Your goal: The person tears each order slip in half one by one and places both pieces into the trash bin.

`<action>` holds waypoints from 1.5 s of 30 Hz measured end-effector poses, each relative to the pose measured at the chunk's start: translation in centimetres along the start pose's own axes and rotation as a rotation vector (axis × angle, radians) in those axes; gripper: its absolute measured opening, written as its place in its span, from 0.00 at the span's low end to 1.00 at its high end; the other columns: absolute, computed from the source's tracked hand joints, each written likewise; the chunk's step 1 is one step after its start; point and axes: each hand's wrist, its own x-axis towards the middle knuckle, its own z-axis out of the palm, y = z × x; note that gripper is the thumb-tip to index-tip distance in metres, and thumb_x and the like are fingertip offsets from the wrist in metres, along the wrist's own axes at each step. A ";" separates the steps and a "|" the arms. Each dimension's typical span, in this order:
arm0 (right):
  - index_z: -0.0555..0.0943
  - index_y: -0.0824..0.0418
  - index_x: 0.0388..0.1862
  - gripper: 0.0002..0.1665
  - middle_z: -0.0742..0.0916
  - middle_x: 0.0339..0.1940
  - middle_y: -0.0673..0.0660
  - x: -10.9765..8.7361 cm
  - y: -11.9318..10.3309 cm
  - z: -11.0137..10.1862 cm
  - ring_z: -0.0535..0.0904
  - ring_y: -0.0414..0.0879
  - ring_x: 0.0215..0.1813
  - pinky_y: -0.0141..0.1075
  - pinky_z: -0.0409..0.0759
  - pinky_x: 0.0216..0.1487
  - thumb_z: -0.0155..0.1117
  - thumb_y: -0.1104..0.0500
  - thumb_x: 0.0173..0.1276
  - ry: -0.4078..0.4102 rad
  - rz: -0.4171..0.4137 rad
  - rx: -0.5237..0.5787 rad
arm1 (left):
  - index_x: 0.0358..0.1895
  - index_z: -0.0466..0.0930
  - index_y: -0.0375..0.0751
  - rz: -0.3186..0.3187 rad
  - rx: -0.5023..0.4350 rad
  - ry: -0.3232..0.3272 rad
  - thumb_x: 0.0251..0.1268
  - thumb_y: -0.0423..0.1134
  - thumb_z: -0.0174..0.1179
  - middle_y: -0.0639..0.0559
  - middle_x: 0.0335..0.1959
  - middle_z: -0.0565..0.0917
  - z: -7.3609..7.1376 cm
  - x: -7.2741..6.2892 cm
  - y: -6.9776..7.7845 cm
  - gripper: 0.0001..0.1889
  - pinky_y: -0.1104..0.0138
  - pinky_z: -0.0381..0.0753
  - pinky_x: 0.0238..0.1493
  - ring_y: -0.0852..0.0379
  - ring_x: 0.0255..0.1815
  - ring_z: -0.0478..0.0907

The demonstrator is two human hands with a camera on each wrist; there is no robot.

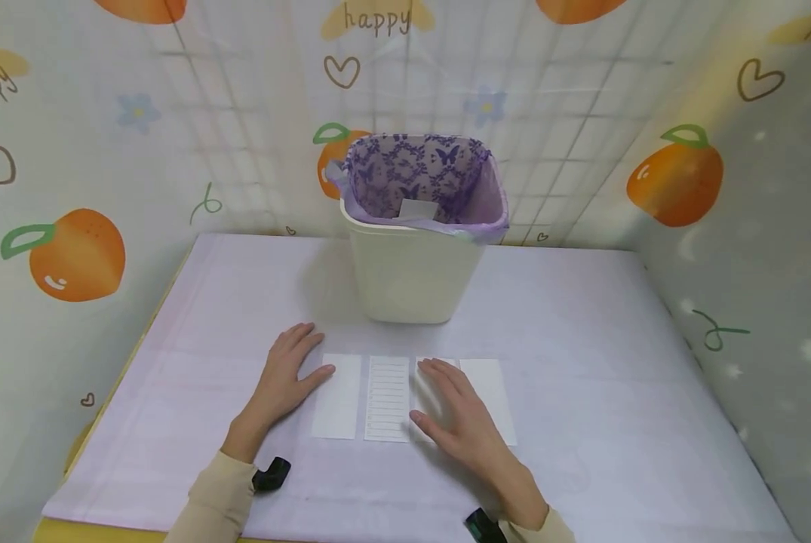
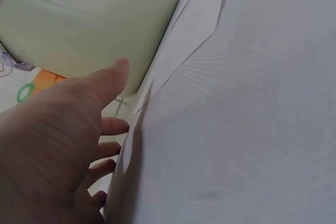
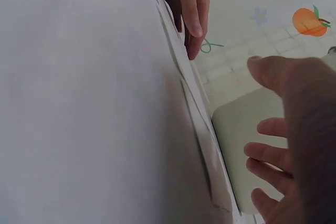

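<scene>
Several white paper cards lie side by side on the table. My left hand is beside the leftmost blank card, its thumb at that card's upper left edge and its fingers extended. Right of it lies a card with printed lines. Over the third card hovers my right hand, fingers loosely extended and holding nothing; it hides much of this card and part of the rightmost blank card. In the left wrist view, the left hand shows spread fingers; the right wrist view shows the right hand's fingers apart.
Behind the cards stands a cream wastebasket, lined with a purple butterfly-print bag. A white piece shows inside it. A pale cloth covers the table. Printed curtains hang at the back and sides.
</scene>
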 end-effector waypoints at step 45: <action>0.72 0.60 0.75 0.41 0.78 0.73 0.55 -0.2 -1.5 1.1 0.73 0.51 0.75 0.32 0.64 0.78 0.75 0.47 0.70 -0.064 -0.041 0.071 | 0.34 0.82 0.47 -0.198 -0.343 0.094 0.65 0.32 0.73 0.45 0.60 0.87 -0.9 -0.3 1.6 0.08 0.45 0.75 0.70 0.41 0.68 0.80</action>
